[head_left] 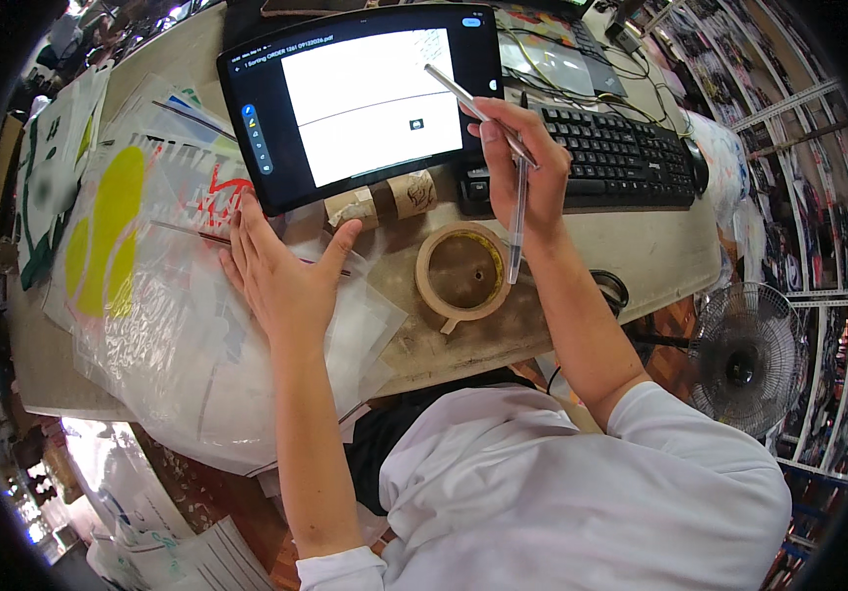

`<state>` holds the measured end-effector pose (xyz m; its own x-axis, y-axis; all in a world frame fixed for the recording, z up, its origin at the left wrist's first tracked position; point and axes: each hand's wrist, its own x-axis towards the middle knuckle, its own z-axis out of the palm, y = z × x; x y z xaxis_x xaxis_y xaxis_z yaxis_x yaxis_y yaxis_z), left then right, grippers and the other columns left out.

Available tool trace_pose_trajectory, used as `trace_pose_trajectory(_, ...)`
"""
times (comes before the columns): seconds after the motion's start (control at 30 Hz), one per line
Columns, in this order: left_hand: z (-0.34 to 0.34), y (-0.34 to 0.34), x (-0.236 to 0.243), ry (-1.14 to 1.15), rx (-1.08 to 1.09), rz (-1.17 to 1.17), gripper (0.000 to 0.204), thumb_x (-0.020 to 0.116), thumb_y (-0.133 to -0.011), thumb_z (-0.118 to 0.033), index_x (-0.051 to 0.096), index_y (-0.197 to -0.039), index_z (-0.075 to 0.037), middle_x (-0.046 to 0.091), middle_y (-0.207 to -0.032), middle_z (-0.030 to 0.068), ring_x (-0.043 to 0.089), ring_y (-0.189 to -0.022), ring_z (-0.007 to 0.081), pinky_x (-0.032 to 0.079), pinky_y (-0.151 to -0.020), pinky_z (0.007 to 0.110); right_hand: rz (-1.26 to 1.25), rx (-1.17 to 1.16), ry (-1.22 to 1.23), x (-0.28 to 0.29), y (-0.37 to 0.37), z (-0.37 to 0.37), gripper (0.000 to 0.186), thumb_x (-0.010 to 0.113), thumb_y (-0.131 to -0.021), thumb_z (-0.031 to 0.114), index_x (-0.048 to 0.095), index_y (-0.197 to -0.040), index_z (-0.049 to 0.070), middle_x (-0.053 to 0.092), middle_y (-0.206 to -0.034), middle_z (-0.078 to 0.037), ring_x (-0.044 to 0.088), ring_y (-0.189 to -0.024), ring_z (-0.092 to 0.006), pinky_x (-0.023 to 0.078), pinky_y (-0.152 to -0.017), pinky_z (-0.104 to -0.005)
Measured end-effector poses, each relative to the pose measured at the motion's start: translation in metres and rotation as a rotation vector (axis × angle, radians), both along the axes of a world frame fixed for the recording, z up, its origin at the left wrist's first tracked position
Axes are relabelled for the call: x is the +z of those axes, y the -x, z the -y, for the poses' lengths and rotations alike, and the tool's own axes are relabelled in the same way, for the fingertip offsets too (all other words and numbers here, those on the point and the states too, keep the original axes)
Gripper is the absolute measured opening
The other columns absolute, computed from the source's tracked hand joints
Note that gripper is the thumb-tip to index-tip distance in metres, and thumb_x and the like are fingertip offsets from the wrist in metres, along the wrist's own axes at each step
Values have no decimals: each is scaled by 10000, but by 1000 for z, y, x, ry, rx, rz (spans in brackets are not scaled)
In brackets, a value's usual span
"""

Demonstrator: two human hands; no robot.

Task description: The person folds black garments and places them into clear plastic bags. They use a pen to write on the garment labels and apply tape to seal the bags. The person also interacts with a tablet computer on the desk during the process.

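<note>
A black tablet [375, 108] with a bright white page on its screen lies tilted on the table. My right hand [527, 158] is closed around a silver stylus [452, 87], whose tip is over the upper right part of the page. A transparent-barrelled pen [518, 222] is also in that hand, pointing down past the palm. My left hand [286, 266] rests with its fingers spread at the tablet's lower left corner, on clear plastic sheets [188, 325]. Whether its fingertips touch the tablet, I cannot tell.
Two cardboard tubes [412, 193] sit against the tablet's lower edge. Nearer me lies a roll of tan tape [424, 281]. A black keyboard [621, 153] and mouse [697, 163] are at the right, with cables behind. A fan [739, 364] stands beyond the table's right edge.
</note>
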<state>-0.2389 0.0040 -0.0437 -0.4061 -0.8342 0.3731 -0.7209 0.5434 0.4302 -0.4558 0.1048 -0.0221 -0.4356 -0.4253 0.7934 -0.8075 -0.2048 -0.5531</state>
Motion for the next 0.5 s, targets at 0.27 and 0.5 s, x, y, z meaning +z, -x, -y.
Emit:
trace_pose_trajectory(0.27,1,-1,1,29,-26,-37,1056,690,-678,-675,329,-1386,21,453,-1359,226,385,-1301,360,174,-1116,523,-25,-46,-74,5,2,-2,176,599,-881,-2,639,-1047,39,659,-728,-83,636,-641,-103,470,-581,-226)
trace_pose_trajectory(0.5,1,-1,1,5,-16,-14,1058,673,-687,-688,326,-1392,21,455,-1355,229,388,-1296,362,163,-1119,528,-45,-113,-84,6,5,-5,145,597,-892,19,652,-1025,38,671,-736,-88,609,-605,-97,458,-564,-227)
